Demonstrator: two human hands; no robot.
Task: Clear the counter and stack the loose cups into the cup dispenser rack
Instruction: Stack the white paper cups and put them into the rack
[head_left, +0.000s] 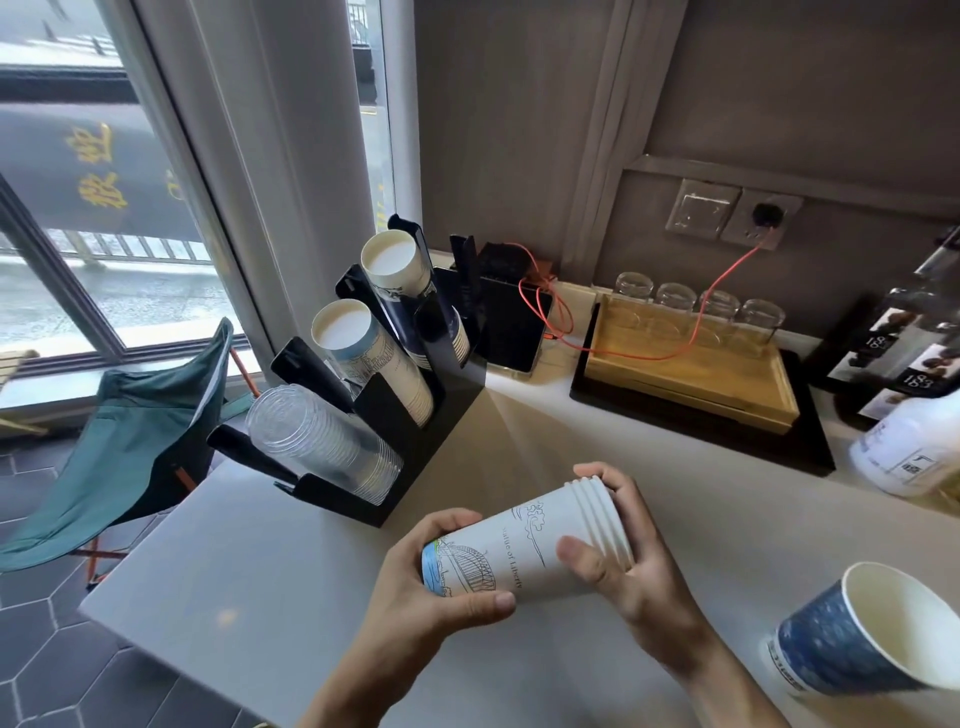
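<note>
Centrally, both hands hold a nested stack of white paper cups (530, 545) on its side above the pale counter (249, 561). Left hand (415, 587): fingers and thumb curled around the base end, which bears a blue line drawing. Right hand (628, 551): wrapped around the rim end, thumb pressed on the cup wall, fingers behind the stacked rims. At least four rims show; the exact count cannot be told.

Cup dispenser rack (415, 415): black, stepped, at the counter's left corner beside the window (78, 208). Its slanted channels hold, from near to far, a stack of clear plastic cups (317, 447) and two stacks of printed paper cups (374, 358) (400, 265), open ends facing up and toward the camera. A further channel behind appears to hold dark-printed cups, largely hidden.

Blue patterned paper cup (867, 629): loose at lower right, tilted in this view, mouth toward the camera, well apart from the rack.

Background: wooden tray (691, 374) with four inverted glasses (696, 306) along its far edge; a red cable (727, 280) running from a wall socket (763, 215) to a dark device (511, 322) beside the rack; a white bottle (904, 452) at far right; a green folding chair (135, 431) on the floor.
</note>
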